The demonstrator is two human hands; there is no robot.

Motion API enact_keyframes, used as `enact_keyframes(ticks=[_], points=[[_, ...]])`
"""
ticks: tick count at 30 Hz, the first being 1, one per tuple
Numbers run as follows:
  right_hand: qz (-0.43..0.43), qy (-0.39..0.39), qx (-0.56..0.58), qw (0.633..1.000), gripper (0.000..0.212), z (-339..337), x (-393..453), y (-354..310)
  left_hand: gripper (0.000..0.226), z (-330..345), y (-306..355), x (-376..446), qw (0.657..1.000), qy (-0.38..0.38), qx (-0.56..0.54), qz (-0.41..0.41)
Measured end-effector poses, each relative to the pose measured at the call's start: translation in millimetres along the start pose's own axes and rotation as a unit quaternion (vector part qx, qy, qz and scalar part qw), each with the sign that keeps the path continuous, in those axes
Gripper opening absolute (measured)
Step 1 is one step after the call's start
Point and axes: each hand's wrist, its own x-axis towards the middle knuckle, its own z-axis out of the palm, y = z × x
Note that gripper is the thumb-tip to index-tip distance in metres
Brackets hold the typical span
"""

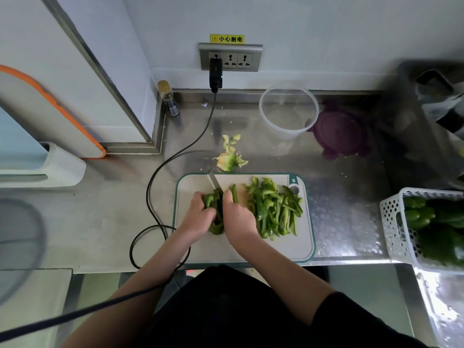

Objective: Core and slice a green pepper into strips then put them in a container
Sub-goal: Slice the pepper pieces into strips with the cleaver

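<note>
On the white cutting board (221, 247) my left hand (199, 214) holds down a piece of green pepper (217, 228) with curled fingers. My right hand (238, 217) grips a knife (214, 182); its blade points away from me, right beside the held piece. One cut strip (234, 193) lies just right of the blade. A pile of pepper strips (275, 209) covers the board's right half. The pepper core and scraps (229, 159) lie on the counter behind the board. A clear round container (288, 111) stands open at the back.
A purple lid (341, 129) lies right of the container. A white basket (394, 229) with whole green peppers sits at the right edge. A black cable (155, 177) loops from the wall socket past the board's left side. A small bottle (169, 99) stands in the back corner.
</note>
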Motion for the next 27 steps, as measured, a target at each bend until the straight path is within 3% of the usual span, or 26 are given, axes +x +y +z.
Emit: enact_keyframes(ticks=[5, 7, 10, 15, 19, 24, 27], points=[[-0.013, -0.014, -0.027, 0.999, 0.062, 5, -8, 7, 0.030, -26, 8, 4, 0.998, 0.057, -0.037, -0.019], [-0.019, -0.023, -0.040, 0.999, 0.064, 6, -16, 12, 0.033, -36, 9, 7, 0.997, 0.048, -0.043, -0.032], [-0.005, -0.007, -0.030, 0.999, 0.054, 1, -2, 10, 0.033, -26, 11, 2, 0.999, 0.004, -0.007, -0.033], [0.063, 0.032, 0.059, 0.996, 0.022, -12, 4, 22, 0.026, -7, 8, -5, 1.000, 0.023, -0.002, -0.012], [0.097, 0.081, 0.110, 0.986, 0.025, -17, -10, 28, 0.024, -9, 8, -2, 1.000, 0.024, -0.002, -0.007], [0.058, 0.027, 0.025, 0.998, 0.029, -1, -9, 25, 0.023, -8, 7, -3, 1.000, 0.024, 0.002, -0.011], [0.046, 0.020, 0.029, 0.998, 0.023, 6, -13, 24, 0.024, -10, 6, -3, 0.999, 0.026, 0.011, -0.015]])
